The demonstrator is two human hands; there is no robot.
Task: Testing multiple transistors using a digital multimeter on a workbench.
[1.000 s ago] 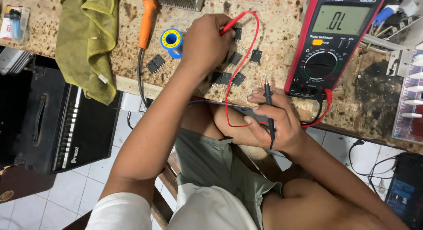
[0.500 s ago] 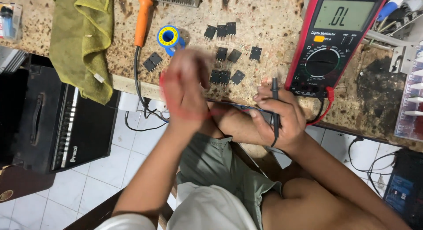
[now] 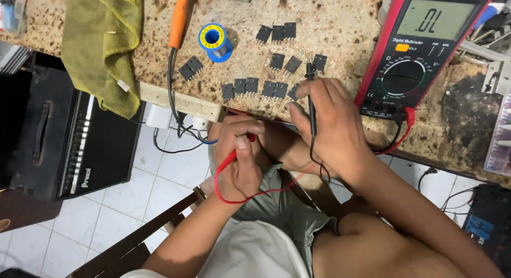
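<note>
Right hand (image 3: pixel 332 123) pinches black probe (image 3: pixel 310 97), tip near the black chips (image 3: pixel 269 89) on the bench edge. Left hand (image 3: pixel 239 161) grips red probe (image 3: pixel 234 155) below the bench. Meter (image 3: pixel 420 49) on; probes not yet touching any chip, looks like testing's still ahead.

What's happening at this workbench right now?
A person sits at a speckled bench with a red multimeter. The right hand holds a black probe near small black components laid out in rows. The left hand grips the red probe below the bench edge.
</note>
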